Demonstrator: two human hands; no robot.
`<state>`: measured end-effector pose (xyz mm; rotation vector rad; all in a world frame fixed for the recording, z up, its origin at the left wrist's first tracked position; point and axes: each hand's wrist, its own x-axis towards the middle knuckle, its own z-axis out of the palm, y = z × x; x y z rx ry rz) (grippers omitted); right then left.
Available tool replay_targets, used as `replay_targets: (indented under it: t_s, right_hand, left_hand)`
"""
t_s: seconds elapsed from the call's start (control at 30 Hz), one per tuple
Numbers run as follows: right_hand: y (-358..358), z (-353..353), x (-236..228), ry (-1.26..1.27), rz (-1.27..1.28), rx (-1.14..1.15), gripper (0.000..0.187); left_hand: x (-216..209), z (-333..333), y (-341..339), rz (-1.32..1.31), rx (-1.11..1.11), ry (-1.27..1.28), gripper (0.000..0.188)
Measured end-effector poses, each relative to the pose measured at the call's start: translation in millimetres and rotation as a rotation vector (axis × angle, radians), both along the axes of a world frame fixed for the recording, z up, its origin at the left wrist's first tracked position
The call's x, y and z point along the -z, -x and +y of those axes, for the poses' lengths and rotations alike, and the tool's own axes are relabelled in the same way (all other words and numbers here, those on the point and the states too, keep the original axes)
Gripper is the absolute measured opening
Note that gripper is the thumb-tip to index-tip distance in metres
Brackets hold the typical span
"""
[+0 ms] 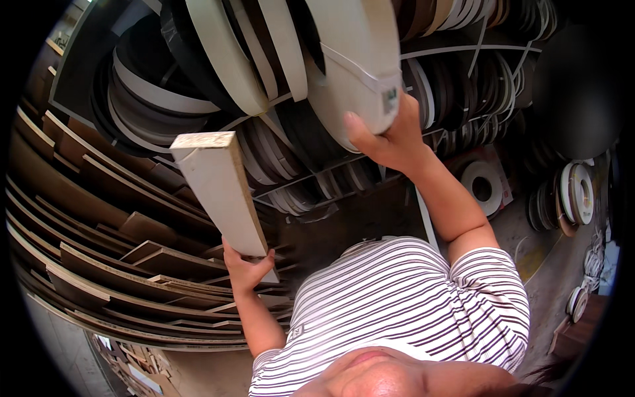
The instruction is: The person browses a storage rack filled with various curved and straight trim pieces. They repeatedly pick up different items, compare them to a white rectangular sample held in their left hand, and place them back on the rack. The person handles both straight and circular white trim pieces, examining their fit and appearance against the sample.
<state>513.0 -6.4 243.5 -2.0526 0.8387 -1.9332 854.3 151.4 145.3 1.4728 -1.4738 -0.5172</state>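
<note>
In my left hand (247,267) is the lower end of a narrow white-faced chipboard strip (217,188); it tilts up and to the left, its raw speckled end on top. The fingers are closed around its edges. My right hand (397,135) reaches up and grips a wide cream roll of edge banding (360,49), thumb on one side and fingers on the other. A small printed label sits on that roll by my fingers. Other cream and brown edge banding rolls (228,59) stand beside it on the rack.
Dark rack shelves hold more edge banding rolls (456,89) at the upper right. To my left, many board offcuts (132,264) stand in stacked rows. White rolls (577,192) rest at the right, and another roll (481,188) lies below the rack. Scraps (135,364) lie at lower left.
</note>
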Motion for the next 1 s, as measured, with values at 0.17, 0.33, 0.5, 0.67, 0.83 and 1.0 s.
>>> replay_targets:
  t_s: [0.17, 0.33, 0.5, 0.67, 0.83, 1.0]
  right_hand:
    - [-6.1, -25.8, -49.1, -0.116, -0.02, -0.008, 0.057]
    - [0.6, -50.3, -44.2, -0.188, -0.059, -0.342, 0.078]
    - [10.6, -48.0, -43.2, -0.262, -0.134, -0.798, 0.083]
    - [14.7, -60.5, -34.9, -0.149, -0.041, -0.834, 0.093]
    - [21.7, -64.3, -38.6, -0.204, 0.018, -0.916, 0.103]
    - [24.5, -63.3, -40.3, -0.257, 0.006, -0.904, 0.101]
  left_hand:
    - [-36.0, -6.9, 17.8, -0.217, 0.074, -0.091, 0.06]
    - [-63.8, -6.5, 32.6, -0.31, 0.08, -0.093, 0.057]
    - [-102.9, -1.8, 27.6, -0.451, 0.055, -0.093, 0.056]
    - [-149.9, -2.7, 26.7, -0.698, 0.027, 0.006, 0.051]
    - [-185.0, -13.3, 24.2, -0.862, 0.047, 0.036, 0.05]
    - [-210.0, -21.9, 21.7, -0.906, 0.041, 0.029, 0.047]
